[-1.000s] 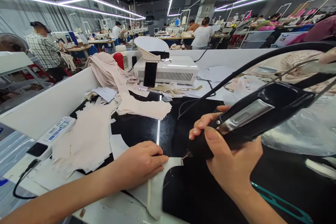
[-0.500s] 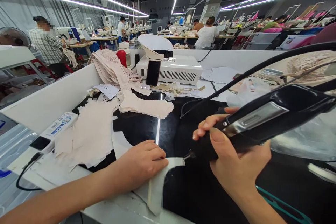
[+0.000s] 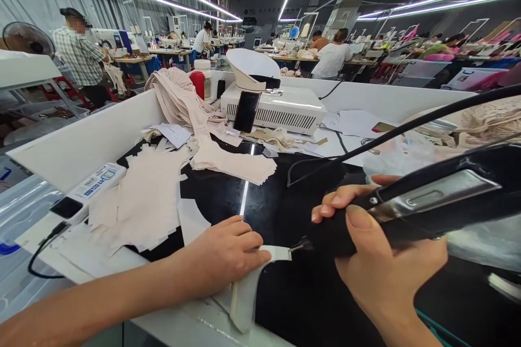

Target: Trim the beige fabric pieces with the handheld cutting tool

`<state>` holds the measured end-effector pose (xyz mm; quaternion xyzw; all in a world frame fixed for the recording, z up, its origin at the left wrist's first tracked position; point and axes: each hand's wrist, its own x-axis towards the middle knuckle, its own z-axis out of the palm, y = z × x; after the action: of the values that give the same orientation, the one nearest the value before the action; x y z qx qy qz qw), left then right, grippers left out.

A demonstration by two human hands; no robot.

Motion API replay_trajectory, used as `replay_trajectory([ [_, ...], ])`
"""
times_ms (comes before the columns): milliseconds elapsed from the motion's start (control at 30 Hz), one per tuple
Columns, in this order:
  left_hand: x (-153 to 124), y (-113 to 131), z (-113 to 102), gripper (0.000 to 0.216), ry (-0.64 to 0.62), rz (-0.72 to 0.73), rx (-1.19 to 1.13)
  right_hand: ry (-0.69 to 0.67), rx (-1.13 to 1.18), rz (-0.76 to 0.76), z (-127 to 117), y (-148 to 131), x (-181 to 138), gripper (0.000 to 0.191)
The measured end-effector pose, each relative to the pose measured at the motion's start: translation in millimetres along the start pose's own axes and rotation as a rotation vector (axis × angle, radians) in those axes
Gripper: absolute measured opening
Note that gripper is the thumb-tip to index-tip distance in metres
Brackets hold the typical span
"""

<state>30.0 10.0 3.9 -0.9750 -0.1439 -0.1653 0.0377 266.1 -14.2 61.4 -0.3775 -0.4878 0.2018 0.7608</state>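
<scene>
Left hand [image 3: 222, 252]: flat, we pin the pale piece [image 3: 244, 295] | right hand [image 3: 382, 276]: wrapped round the black corded tool [image 3: 427, 211], tip on the piece's edge | we judge: pin close, keep the tip steady.

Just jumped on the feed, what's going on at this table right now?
The person's left hand presses a pale fabric piece flat on the black worktop. Their right hand grips a black corded tool, whose fine tip meets the piece's upper edge, right beside the left fingertips. Beige cut pieces lie scattered to the left. At the back sits a white machine with a phone leaning on it.
</scene>
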Motion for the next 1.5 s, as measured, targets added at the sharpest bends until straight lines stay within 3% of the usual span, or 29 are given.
replay_trajectory([
  [200,0,1,2,0.017,0.018,-0.013,-0.022,0.067,0.066,0.015,12,0,1,0.044],
  [600,2,1,1,0.024,0.025,-0.014,-0.034,-0.014,0.103,0.007,29,4,-4,0.037],
  [900,2,2,1,0.021,0.017,-0.014,-0.026,0.07,0.119,0.071,12,3,0,0.04],
  [1000,0,0,3,0.019,0.039,-0.001,-0.04,0.042,0.082,0.052,9,2,1,0.041],
  [1100,-2,-2,5,0.02,0.041,0.01,-0.051,0.011,0.051,0.051,11,1,3,0.039],
  [1300,-2,-2,6,0.021,0.03,0.019,-0.039,0.075,0.119,0.046,17,-4,1,0.039],
  [1500,-1,-3,7,0.026,0.05,0.028,-0.036,-0.001,0.164,0.039,21,-9,-9,0.04],
])
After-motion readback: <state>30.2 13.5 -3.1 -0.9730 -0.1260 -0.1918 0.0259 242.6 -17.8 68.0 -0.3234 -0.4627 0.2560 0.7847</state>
